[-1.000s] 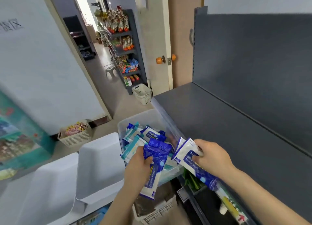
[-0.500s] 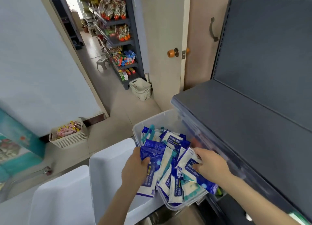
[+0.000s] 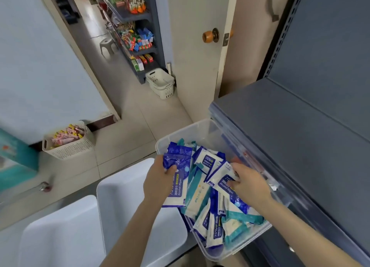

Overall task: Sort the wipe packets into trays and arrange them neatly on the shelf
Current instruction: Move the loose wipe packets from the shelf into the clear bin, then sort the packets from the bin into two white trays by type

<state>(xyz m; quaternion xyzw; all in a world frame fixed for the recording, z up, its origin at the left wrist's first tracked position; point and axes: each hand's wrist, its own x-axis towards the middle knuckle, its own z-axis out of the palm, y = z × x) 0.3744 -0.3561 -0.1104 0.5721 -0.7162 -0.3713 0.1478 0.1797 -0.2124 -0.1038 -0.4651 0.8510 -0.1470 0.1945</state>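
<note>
A clear plastic bin (image 3: 170,140) holds several wipe packets, blue-and-white and teal-and-white (image 3: 202,198). My left hand (image 3: 158,180) grips a blue-and-white alcohol wipes packet (image 3: 177,176) over the bin's left edge. Over the bin's right half, my right hand (image 3: 248,183) holds a second blue-and-white alcohol wipes packet (image 3: 222,179). Two empty white trays (image 3: 122,194) (image 3: 60,230) sit side by side left of the bin. The dark grey shelf (image 3: 290,138) is bare, immediately right of the bin.
A beige basket of pink candy (image 3: 68,140) stands on the floor by the wall at left. A white stacked basket (image 3: 161,83) sits beside a door with a brown knob (image 3: 209,36). A stocked snack rack (image 3: 138,36) and a stool (image 3: 107,46) are further back.
The view has tilted down and swung, bringing the bin to the centre. Both hands keep hold of their packets, now spread a little further apart over the bin.
</note>
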